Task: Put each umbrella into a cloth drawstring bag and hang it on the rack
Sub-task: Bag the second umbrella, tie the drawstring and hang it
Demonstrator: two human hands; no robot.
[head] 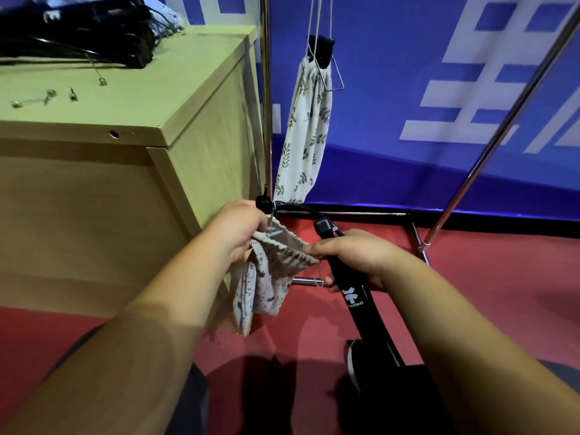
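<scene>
The left hand is closed on the left side of the gathered rim of a pale leaf-printed cloth drawstring bag, fingers curled round the fabric. The right hand grips a slim black folded umbrella with a white logo just below its handle, and its fingertips also pinch the right side of the same rim. The rim is drawn taut between the two hands, and the rest of the bag hangs limp and folded beneath the left one. The umbrella slants from its handle, just beyond the right hand, down toward the person's lap, where its lower end is lost in dark cloth. A dark shoe with a white sole sits beside it on the red floor.

Just past the hands stands the chrome tube rack: one upright pole, a slanted pole at the right, and base bars on the floor. A second leaf-printed cloth bag hangs from it by pale cords, full, with a black handle showing at its cinched neck.

Left of the rack is a light wooden cabinet. A heap of black folded umbrellas lies at the far left corner of its top, and small metal parts lie near the left edge. A blue banner with white characters fills the background.
</scene>
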